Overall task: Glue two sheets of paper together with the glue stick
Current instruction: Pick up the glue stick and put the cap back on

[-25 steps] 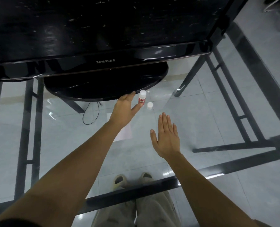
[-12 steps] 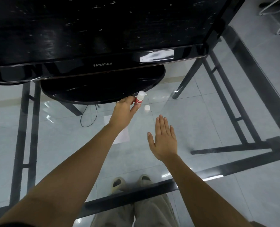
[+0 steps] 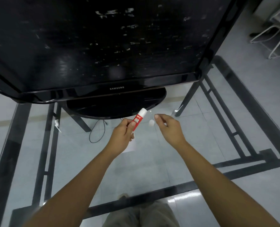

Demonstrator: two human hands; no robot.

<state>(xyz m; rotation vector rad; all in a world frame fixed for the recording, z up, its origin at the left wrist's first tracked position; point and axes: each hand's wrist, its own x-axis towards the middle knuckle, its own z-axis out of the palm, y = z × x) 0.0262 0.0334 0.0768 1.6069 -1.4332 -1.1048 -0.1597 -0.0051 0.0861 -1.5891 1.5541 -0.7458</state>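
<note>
Now my left hand (image 3: 122, 136) grips the glue stick (image 3: 138, 119) above the paper (image 3: 130, 146) on the glass bench (image 3: 86, 161). A small white cap (image 3: 151, 123) lies beside my right hand (image 3: 170, 128), fingers loose, holding nothing. Gluing looks not yet begun.

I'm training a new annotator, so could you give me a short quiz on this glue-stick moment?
1. True or false: the right hand grips the glue stick.
2. What does the left hand hold? A) scissors B) the glue stick C) a pen
3. Fill in: the paper is partly hidden beneath the ____ hand.

Key: 1 false; 2 B; 3 left.
</note>
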